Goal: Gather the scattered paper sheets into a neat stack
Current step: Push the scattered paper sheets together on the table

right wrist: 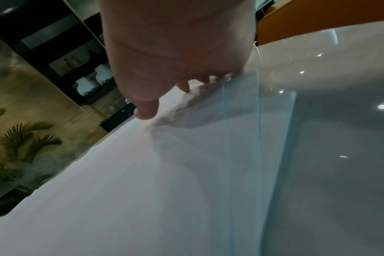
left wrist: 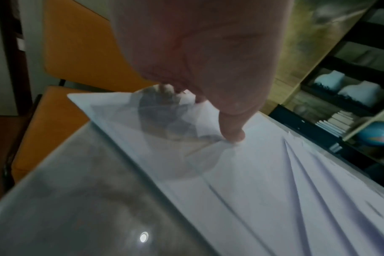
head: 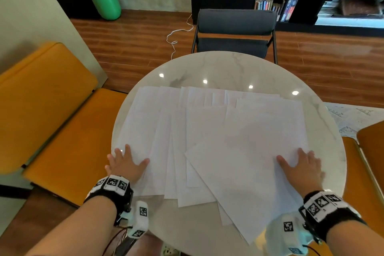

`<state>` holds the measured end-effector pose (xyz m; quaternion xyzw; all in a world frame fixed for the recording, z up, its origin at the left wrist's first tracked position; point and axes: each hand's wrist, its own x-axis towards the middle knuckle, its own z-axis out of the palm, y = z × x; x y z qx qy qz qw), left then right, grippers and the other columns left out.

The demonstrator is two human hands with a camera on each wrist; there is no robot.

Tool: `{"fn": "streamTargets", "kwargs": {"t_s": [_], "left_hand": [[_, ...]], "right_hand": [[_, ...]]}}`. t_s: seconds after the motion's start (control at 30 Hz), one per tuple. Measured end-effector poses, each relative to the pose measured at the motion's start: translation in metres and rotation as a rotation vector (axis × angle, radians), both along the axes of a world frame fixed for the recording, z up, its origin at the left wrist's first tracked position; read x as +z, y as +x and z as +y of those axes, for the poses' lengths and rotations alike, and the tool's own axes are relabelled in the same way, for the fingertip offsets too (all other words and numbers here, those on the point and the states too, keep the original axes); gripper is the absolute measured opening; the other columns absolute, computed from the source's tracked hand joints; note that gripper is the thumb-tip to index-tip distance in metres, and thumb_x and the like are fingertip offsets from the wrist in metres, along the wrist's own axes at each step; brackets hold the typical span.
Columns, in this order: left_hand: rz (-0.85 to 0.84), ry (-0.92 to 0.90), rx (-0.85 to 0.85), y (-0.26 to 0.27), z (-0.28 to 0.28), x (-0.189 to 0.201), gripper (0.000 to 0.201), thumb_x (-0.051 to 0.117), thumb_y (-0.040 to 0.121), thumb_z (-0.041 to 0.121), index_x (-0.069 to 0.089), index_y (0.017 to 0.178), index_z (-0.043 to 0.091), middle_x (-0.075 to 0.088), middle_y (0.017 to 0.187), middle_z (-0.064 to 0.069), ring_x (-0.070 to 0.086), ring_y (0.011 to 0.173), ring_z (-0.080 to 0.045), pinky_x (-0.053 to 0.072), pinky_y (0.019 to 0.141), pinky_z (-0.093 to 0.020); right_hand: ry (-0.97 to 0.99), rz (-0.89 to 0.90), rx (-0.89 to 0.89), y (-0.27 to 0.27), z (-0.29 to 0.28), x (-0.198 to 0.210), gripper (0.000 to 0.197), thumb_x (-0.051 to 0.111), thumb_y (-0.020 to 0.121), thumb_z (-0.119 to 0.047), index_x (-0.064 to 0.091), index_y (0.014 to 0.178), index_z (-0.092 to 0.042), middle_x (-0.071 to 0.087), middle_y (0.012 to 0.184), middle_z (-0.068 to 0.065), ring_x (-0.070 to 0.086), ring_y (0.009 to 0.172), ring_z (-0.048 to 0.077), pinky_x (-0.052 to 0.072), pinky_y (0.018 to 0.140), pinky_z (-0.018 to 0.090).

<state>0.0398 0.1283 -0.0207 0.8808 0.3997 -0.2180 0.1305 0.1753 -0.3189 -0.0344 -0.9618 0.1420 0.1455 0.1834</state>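
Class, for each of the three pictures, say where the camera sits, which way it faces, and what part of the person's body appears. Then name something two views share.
Head: on the head, looking forward and down at the round table and paper sheets; left hand, right hand.
Left wrist: along the left hand onto the sheets' left edge; thumb tip touches.
Right wrist: along the right hand onto the sheets' right edge.
All three share the sheets.

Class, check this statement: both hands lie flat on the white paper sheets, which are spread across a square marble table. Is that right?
Not quite. The table is round, not square, as the head view shows. The rest holds: the left hand and the right hand both lie flat on the white paper sheets spread across its marble top.
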Motion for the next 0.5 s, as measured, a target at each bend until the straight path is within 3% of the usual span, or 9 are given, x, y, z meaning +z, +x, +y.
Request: {"fn": "streamTargets", "kwargs": {"t_s": [0.13,0.37,0.5], "left_hand": [[0.027,-0.009,-0.074,-0.003,-0.017,-0.012,0.101,0.031,0.080,0.077,-0.015,0.149,0.019,-0.022,0.158,-0.019,-0.011,0.146,-0.042,0.004,0.118,-0.053],[-0.036,-0.105,-0.304,0.000,-0.070,-0.012,0.090,0.026,0.085,0.070,-0.017,0.149,0.023,-0.027,0.156,-0.017,-0.022,0.143,-0.042,-0.007,0.117,-0.052],[-0.075,-0.196,-0.333,0.005,-0.076,-0.008,0.099,0.040,0.079,0.068,-0.012,0.150,0.024,-0.019,0.159,-0.013,-0.020,0.144,-0.042,-0.007,0.116,-0.053]], "right_hand": [[-0.032,0.036,0.012,-0.009,0.019,-0.007,0.085,0.035,0.084,-0.070,0.012,0.151,-0.024,-0.004,0.161,0.014,-0.007,0.147,0.034,-0.001,0.117,0.055],[-0.067,0.048,0.072,-0.023,0.054,-0.013,0.086,0.033,0.084,-0.071,0.006,0.152,-0.025,-0.011,0.159,0.018,-0.013,0.146,0.037,-0.006,0.116,0.053],[-0.087,0.028,0.230,-0.032,0.073,-0.014,0.085,0.033,0.084,-0.071,0.002,0.151,-0.027,-0.012,0.159,0.018,-0.012,0.146,0.036,-0.005,0.116,0.052]]}}
